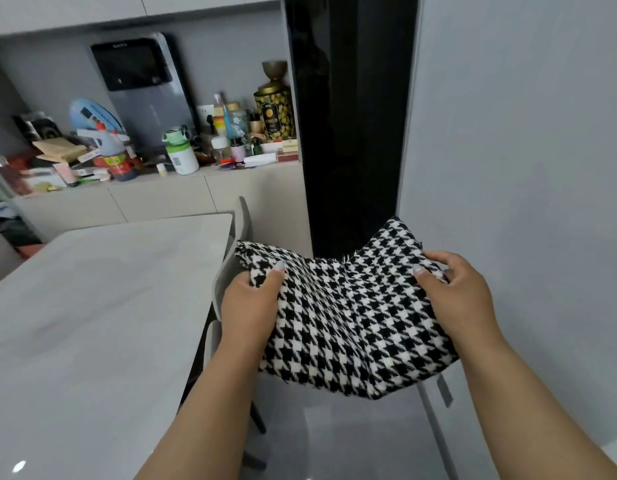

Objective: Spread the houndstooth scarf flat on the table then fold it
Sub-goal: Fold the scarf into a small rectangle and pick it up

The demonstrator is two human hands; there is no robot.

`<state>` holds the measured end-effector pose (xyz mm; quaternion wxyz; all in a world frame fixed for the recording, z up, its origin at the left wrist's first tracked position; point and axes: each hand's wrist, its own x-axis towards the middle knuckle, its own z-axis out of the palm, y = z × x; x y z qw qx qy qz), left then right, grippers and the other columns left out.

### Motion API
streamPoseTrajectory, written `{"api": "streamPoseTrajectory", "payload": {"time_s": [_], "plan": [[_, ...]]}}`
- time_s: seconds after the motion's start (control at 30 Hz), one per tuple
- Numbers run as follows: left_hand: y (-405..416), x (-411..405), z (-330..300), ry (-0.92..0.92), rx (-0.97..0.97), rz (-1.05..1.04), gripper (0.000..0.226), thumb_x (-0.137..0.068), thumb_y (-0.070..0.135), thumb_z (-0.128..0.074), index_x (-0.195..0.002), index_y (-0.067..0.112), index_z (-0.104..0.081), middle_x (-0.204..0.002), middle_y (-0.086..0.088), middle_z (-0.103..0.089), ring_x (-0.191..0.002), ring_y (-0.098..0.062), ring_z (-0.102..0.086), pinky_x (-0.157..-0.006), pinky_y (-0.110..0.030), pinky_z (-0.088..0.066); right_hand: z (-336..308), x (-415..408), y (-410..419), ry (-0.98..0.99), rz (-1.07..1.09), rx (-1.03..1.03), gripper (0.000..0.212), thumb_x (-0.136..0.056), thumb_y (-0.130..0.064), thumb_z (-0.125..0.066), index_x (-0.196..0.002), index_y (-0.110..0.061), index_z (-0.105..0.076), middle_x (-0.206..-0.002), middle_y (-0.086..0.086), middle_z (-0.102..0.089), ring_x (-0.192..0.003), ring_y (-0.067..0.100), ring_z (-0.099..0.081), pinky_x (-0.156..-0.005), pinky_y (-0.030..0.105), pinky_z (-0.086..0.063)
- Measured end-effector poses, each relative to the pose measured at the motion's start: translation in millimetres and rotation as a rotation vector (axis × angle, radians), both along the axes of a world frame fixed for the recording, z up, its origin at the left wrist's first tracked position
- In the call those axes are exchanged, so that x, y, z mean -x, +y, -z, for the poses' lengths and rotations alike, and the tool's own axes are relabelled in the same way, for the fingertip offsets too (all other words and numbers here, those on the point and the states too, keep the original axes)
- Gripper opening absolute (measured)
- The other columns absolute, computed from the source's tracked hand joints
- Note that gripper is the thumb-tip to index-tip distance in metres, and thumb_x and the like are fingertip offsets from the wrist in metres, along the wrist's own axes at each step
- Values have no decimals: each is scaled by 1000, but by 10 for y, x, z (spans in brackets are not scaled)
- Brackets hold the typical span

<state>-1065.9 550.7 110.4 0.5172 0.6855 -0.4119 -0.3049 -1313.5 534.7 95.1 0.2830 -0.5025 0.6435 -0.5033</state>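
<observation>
The black-and-white houndstooth scarf (348, 317) is folded into a thick bundle and held in the air to the right of the table (92, 306), above a chair. My left hand (248, 303) grips its left edge, thumb on top. My right hand (459, 296) grips its right edge, thumb on top and fingers curled around the cloth. The scarf sags between the two hands. No part of it touches the table.
A grey chair (231, 268) stands between the table's right edge and the scarf. Behind the table runs a counter (161, 181) crowded with bottles, tins and boxes. A black panel (348, 116) and a pale wall (525, 133) rise ahead and to the right.
</observation>
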Motion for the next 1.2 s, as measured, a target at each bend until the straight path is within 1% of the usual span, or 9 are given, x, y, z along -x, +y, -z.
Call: {"api": "streamPoseTrajectory", "payload": {"time_s": [0.17, 0.3, 0.43, 0.53, 0.63, 0.87, 0.97, 1.07, 1.2], "plan": [[-541, -148, 1, -77, -28, -36, 28, -85, 49, -61, -82, 21, -64, -84, 7, -69, -82, -15, -67, -81, -39, -55, 25, -172, -611, -1, -51, -39, 32, -88, -32, -64, -120, -30, -61, -106, -10, -54, -108, 14, -56, -94, 36, -46], [-958, -307, 43, -83, -49, -114, 59, -73, 67, -57, -98, 15, -67, -98, -2, -72, -91, -23, -68, -87, -47, -54, 50, -355, -1196, -26, -116, -54, 31, -87, -32, -65, -118, -30, -62, -103, -12, -55, -104, 15, -60, -94, 40, -49], [-1432, -440, 35, -56, -17, -217, 55, -76, 59, -60, -92, 7, -66, -90, -11, -72, -83, -29, -69, -82, -52, -55, 2, -535, -1895, -24, -212, -36, 31, -87, -29, -66, -118, -29, -62, -103, -10, -55, -96, 9, -53, -87, 31, -44], [-1842, -475, 62, -17, -1, -291, 50, -72, 62, -59, -86, 15, -68, -86, -2, -73, -82, -24, -70, -83, -49, -56, -78, -613, -2461, 3, -289, -17, 33, -87, -30, -66, -119, -28, -62, -105, -11, -57, -101, 10, -57, -92, 34, -47], [-2247, -464, 84, 14, -7, -353, 57, -70, 66, -58, -85, 11, -67, -84, -5, -73, -80, -26, -71, -80, -52, -56, -134, -647, -3001, 17, -344, -1, 32, -87, -29, -66, -119, -28, -62, -105, -9, -58, -105, 11, -58, -95, 35, -47], [-2814, -650, 21, 15, 22, -475, 64, -75, 64, -60, -89, 1, -63, -89, -16, -72, -83, -34, -70, -79, -55, -56, -126, -928, -3876, -85, -452, -32, 28, -84, -33, -68, -112, -32, -63, -105, -5, -69, -94, 13, -67, -88, 37, -54], [-3018, -863, -21, 11, 31, -520, 67, -75, 64, -60, -92, -1, -63, -91, -20, -71, -84, -38, -69, -80, -55, -56, -119, -1184, -4153, -122, -495, -44, 27, -85, -30, -68, -111, -33, -62, -104, -5, -69, -90, 11, -68, -81, 31, -54], [-3237, -1123, -42, 15, 36, -560, 73, -73, 66, -61, -97, -3, -61, -95, -23, -69, -88, -41, -68, -81, -57, -56, -134, -1503, -4420, -130, -530, -37, 25, -82, -34, -69, -106, -40, -62, -112, -2, -68, -99, 15, -66, -90, 40, -54], [-3555, -1560, -54, 35, 40, -591, 59, -78, 58, -64, -91, 1, -65, -85, -13, -74, -80, -31, -72, -77, -56, -57, -181, -1965, -4746, -144, -565, -17, 19, -82, -36, -69, -98, -44, -61, -119, -2, -66, -110, 17, -63, -95, 44, -52]]}}
